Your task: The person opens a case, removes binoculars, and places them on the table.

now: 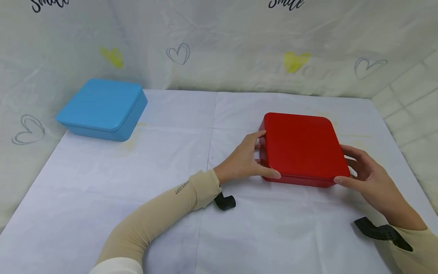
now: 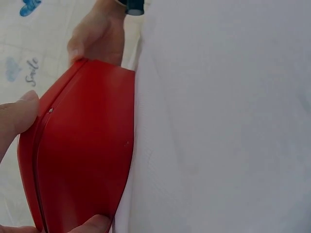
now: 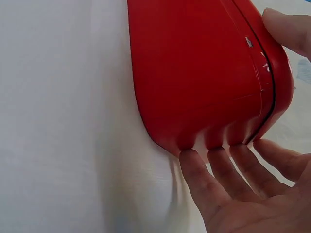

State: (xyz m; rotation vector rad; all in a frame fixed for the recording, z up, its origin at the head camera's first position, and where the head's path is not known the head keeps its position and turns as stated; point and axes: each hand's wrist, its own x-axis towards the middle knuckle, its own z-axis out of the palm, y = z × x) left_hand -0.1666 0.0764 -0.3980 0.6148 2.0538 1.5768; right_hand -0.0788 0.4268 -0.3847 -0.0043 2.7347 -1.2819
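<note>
A red rectangular box (image 1: 304, 146) with rounded corners and a closed lid sits on the right half of the white-covered table. My left hand (image 1: 243, 159) grips its left side, thumb at the near left corner and fingers along the side wall. On the opposite side my right hand (image 1: 374, 182) holds the box, its thumb on the near right corner. The right wrist view shows several fingertips (image 3: 188, 158) pressed against the side wall of the box (image 3: 194, 63). Small chipped spots mark the lid seam there. In the left wrist view the left thumb (image 2: 26, 114) lies on the lid's edge.
A similar blue box (image 1: 104, 104), lid closed, stands at the table's far left corner. White cloth (image 1: 164, 160) covers the table. A pale sheet (image 1: 226, 45) printed with hearts hangs behind it. Black straps (image 1: 226, 201) stick out from both wrists.
</note>
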